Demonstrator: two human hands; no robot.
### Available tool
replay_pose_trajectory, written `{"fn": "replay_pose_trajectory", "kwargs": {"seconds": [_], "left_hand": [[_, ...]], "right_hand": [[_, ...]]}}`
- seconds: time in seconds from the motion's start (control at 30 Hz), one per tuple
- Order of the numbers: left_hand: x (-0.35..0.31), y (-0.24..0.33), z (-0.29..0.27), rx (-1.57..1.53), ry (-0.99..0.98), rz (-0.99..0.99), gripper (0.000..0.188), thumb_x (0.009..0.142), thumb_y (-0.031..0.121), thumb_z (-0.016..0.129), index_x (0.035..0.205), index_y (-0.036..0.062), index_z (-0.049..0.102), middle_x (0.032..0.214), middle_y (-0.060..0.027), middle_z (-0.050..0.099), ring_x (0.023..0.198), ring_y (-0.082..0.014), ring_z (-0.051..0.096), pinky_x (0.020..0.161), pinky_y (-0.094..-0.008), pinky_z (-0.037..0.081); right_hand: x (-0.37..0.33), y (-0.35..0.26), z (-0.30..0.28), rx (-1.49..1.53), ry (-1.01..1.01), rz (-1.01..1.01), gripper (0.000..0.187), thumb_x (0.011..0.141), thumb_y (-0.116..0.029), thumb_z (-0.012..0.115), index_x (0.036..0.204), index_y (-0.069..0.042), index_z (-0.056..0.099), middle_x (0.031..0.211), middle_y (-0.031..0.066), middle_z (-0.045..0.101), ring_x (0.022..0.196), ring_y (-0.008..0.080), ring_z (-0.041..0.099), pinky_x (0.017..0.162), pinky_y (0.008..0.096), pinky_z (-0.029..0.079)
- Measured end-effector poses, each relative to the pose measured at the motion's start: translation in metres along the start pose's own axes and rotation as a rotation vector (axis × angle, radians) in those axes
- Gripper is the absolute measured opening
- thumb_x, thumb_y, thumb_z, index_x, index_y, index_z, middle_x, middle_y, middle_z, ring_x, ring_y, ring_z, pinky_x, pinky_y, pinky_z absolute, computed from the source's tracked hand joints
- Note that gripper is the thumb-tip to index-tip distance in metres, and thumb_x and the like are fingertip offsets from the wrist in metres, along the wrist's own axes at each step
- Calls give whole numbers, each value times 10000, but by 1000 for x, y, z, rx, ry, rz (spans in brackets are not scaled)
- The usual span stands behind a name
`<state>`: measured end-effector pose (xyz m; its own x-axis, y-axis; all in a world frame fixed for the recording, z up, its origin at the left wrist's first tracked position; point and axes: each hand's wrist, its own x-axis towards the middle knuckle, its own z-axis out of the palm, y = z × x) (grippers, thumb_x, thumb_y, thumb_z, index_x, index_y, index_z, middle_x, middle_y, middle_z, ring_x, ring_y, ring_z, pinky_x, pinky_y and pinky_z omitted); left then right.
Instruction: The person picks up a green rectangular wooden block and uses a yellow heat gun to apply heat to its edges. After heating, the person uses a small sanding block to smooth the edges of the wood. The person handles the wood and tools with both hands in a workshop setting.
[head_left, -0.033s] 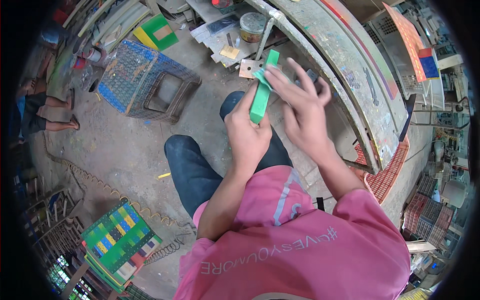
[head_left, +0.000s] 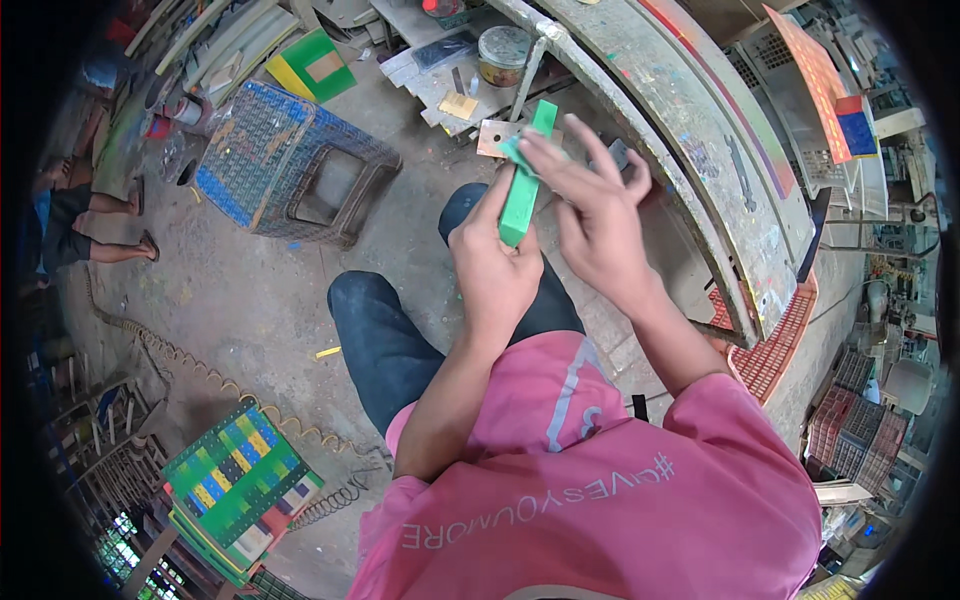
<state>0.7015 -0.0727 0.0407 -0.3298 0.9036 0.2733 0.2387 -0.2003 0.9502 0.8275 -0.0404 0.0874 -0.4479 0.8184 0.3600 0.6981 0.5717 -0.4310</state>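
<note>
My left hand [head_left: 495,265] is closed around a long green painted bar [head_left: 517,208] over my knees. The bar stands tilted, its far end rising past the fingers. My right hand [head_left: 605,230] presses a thin, light-green crumpled piece [head_left: 512,152] against the bar's upper part. That piece could be sandpaper or cloth; the fingers hide most of it. The thumb and remaining fingers of the right hand are spread and slightly blurred. Behind the bar lies a pinkish flat plate [head_left: 492,138] with holes.
On the right curves a paint-spotted, metal-edged table [head_left: 715,150]. A blue crate-like stool [head_left: 235,170] stands at the left, a paint bucket [head_left: 503,58] ahead. Coloured boards [head_left: 235,475] and a coiled hose [head_left: 215,375] lie lower left. Another person [head_left: 85,225] is at the far left.
My right hand has shifted slightly left along with the light-green piece on the bar. The left hand and the bar stay almost in place.
</note>
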Motion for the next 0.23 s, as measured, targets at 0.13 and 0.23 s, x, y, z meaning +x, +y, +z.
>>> {"fn": "replay_pose_trajectory", "kwargs": {"seconds": [0.13, 0.23], "left_hand": [[-3, 2, -6, 4, -54, -173, 573, 766, -74, 613, 1337, -35, 579, 1074, -289, 682, 938, -377, 715, 750, -398, 538], [-2, -1, -5, -35, -39, -126, 572, 773, -70, 608, 1343, -30, 576, 1085, -290, 678, 943, -368, 718, 748, -393, 538]], "right_hand": [[-9, -12, 2, 14, -52, -31, 629, 797, 43, 558, 1372, -205, 617, 1358, 13, 638, 1402, 280, 460, 1097, 627, 81], [-31, -26, -14, 13, -118, -35, 623, 804, 22, 591, 1389, -191, 602, 1371, 5, 632, 1398, 297, 464, 1095, 634, 95]]}}
